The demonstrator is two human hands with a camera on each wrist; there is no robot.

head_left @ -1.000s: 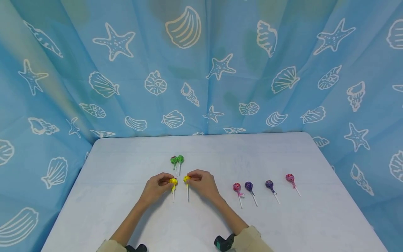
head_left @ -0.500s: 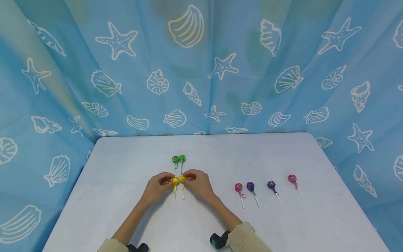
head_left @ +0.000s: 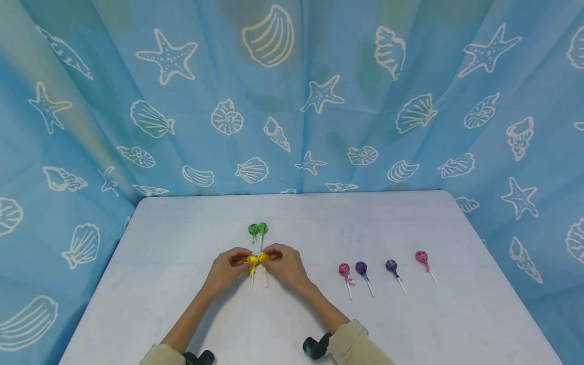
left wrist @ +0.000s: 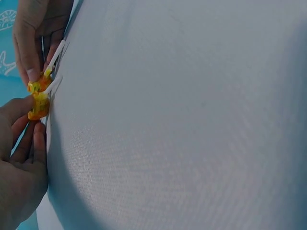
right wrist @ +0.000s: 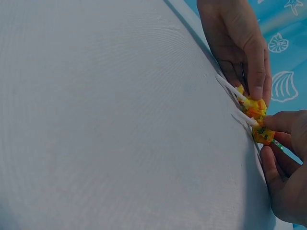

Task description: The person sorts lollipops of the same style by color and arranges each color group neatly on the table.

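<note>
Two yellow-wrapped lollipops lie side by side, heads together and white sticks pointing toward the person. My left hand [head_left: 228, 268] pinches the head of the left yellow lollipop [head_left: 252, 259] between thumb and fingers. From the other side, my right hand [head_left: 287, 266] pinches the right yellow lollipop [head_left: 263, 257]. In the right wrist view both wrapped heads sit close over the white cloth, the left-hand lollipop [right wrist: 255, 109] just above the right-hand lollipop [right wrist: 261, 135]. Just beyond the hands are two green lollipops [head_left: 253, 229], their heads side by side.
To the right on the white table [head_left: 388, 324] lie a pink lollipop [head_left: 344, 269], a purple lollipop [head_left: 361, 268], another purple lollipop [head_left: 391, 266] and another pink lollipop [head_left: 422, 257]. A blue curtain [head_left: 283, 101] with shell prints hangs behind the table.
My right hand has moved left with its yellow lollipop, closing the gap to the one in my left hand. The left hand has stayed nearly in place.
</note>
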